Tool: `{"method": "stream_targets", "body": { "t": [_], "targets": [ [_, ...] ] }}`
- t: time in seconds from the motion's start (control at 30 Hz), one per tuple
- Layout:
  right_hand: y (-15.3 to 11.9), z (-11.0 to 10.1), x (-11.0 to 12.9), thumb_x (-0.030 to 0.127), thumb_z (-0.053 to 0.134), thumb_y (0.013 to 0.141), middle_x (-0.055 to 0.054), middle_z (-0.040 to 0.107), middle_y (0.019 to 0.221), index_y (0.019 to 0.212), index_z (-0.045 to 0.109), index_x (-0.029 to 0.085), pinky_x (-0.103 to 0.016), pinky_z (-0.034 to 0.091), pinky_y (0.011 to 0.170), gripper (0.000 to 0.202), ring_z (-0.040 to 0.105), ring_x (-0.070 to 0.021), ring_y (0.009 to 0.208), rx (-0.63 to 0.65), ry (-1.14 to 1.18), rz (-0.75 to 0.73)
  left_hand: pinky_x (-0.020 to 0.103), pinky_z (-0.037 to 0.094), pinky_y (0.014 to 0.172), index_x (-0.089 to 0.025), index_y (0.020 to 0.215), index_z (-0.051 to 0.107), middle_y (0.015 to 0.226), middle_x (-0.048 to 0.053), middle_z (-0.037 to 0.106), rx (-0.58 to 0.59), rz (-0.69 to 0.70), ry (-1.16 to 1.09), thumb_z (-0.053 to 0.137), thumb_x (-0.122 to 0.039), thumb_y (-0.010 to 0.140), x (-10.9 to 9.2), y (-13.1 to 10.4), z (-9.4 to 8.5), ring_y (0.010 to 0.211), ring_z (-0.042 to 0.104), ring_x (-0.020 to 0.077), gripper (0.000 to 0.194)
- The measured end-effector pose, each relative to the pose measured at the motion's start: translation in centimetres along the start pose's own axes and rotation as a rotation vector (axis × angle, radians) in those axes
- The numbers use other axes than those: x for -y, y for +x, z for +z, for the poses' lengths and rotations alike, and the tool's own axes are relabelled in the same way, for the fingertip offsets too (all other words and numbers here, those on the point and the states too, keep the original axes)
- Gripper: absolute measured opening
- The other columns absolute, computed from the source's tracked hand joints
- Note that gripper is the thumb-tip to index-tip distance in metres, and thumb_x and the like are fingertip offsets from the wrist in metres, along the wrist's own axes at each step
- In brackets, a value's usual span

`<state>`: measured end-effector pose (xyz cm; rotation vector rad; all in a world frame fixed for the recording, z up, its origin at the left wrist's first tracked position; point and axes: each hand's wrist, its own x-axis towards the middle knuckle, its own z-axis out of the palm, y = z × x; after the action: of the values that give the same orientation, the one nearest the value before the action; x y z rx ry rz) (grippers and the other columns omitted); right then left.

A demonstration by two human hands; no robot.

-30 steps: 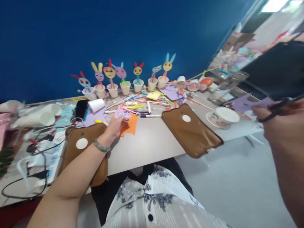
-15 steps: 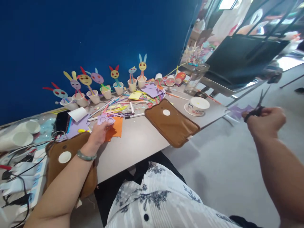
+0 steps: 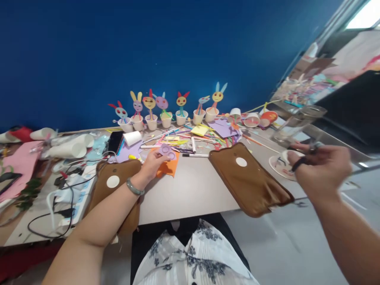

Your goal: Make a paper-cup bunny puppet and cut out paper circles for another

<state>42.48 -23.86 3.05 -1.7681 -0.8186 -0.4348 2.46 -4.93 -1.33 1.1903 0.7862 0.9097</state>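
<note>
My left hand (image 3: 152, 165) is closed on a small piece of purple paper (image 3: 165, 150) with circles drawn on it, held above an orange sheet (image 3: 172, 167). On the right, my right hand (image 3: 325, 168) grips a pair of scissors (image 3: 299, 162) by the black handles, slightly blurred; their blades are hard to make out. Behind that hand stands a white paper bowl (image 3: 280, 165), partly covered by it. Nearest to both forearms lie two brown cushioned pads, a left pad (image 3: 102, 190) under my left arm and a right pad (image 3: 252, 182).
Several paper cups with rabbit-faced figures (image 3: 181, 113) line the blue wall (image 3: 178, 47). Markers, coloured sticks and purple paper (image 3: 224, 128) lie in front. A power strip (image 3: 80, 198) with cables is at left. A glass jar (image 3: 297, 122) stands at right.
The view has turned right to left, bringing more of the left side in. My right hand with the scissors has come back over the table edge; the purple scrap beside it is no longer visible.
</note>
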Motion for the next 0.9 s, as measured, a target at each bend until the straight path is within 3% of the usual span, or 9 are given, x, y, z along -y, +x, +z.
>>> {"method": "stream_targets", "body": {
  "t": [0.07, 0.2, 0.33, 0.47, 0.67, 0.9],
  "targets": [
    [-1.8, 3.4, 4.4, 0.053, 0.09, 0.049, -0.007, 0.074, 0.084, 0.09, 0.043, 0.027, -0.033, 0.047, 0.051, 0.067, 0.062, -0.0191, 0.055, 0.219, 0.189, -0.007, 0.026, 0.051, 0.074, -0.016, 0.083, 0.074, 0.084, 0.004, 0.073, 0.034, 0.001, -0.002, 0.082, -0.031, 0.065, 0.0, 0.0, -0.1, 0.077, 0.066, 0.0138, 0.025],
    [-5.5, 9.5, 12.0, 0.042, 0.087, 0.066, -0.008, 0.076, 0.09, 0.083, 0.06, 0.023, -0.033, 0.052, 0.058, 0.037, 0.063, -0.0169, 0.063, 0.707, 0.485, 0.021, 0.025, 0.049, 0.066, -0.017, 0.077, 0.069, 0.076, 0.002, 0.068, 0.063, -0.059, -0.05, 0.08, -0.032, 0.066, -0.1, -0.2, -0.2, 0.069, 0.061, 0.0122, 0.022],
    [-8.7, 14.7, 16.1, 0.052, 0.089, 0.067, -0.004, 0.072, 0.082, 0.084, 0.064, 0.023, -0.031, 0.049, 0.05, 0.042, 0.053, -0.0118, 0.051, 1.051, 0.597, 0.15, 0.025, 0.046, 0.066, -0.017, 0.074, 0.066, 0.072, 0.001, 0.066, 0.049, -0.079, -0.075, 0.079, -0.028, 0.065, 0.0, 0.0, -0.3, 0.067, 0.059, 0.0115, 0.019],
    [-10.6, 17.8, 16.6, 0.058, 0.092, 0.06, 0.004, 0.057, 0.063, 0.081, 0.054, 0.024, -0.028, 0.041, 0.044, 0.055, 0.049, -0.0112, 0.046, 1.179, 0.643, 0.211, 0.025, 0.044, 0.069, -0.016, 0.072, 0.066, 0.071, -0.001, 0.066, 0.017, -0.078, -0.075, 0.077, -0.023, 0.062, 0.1, 0.3, -0.4, 0.067, 0.058, 0.0106, 0.016],
    [-11.7, 18.8, 14.9, 0.058, 0.095, 0.056, 0.006, 0.052, 0.061, 0.084, 0.051, 0.026, -0.029, 0.038, 0.045, 0.061, 0.048, -0.0121, 0.047, 1.174, 0.676, 0.355, 0.027, 0.046, 0.07, -0.016, 0.074, 0.068, 0.071, 0.001, 0.067, 0.035, -0.105, -0.082, 0.077, -0.025, 0.07, -0.2, 0.0, -0.1, 0.067, 0.06, 0.0114, 0.014],
    [-12.8, 18.6, 14.4, 0.054, 0.095, 0.057, 0.008, 0.051, 0.056, 0.084, 0.053, 0.025, -0.026, 0.036, 0.043, 0.058, 0.046, -0.0103, 0.044, 1.245, 0.701, 0.476, 0.026, 0.049, 0.068, -0.015, 0.082, 0.062, 0.072, 0.001, 0.067, 0.136, -0.087, -0.096, 0.091, -0.049, 0.066, 0.2, 0.0, 0.2, 0.067, 0.063, 0.0113, 0.047]
  ]
}}
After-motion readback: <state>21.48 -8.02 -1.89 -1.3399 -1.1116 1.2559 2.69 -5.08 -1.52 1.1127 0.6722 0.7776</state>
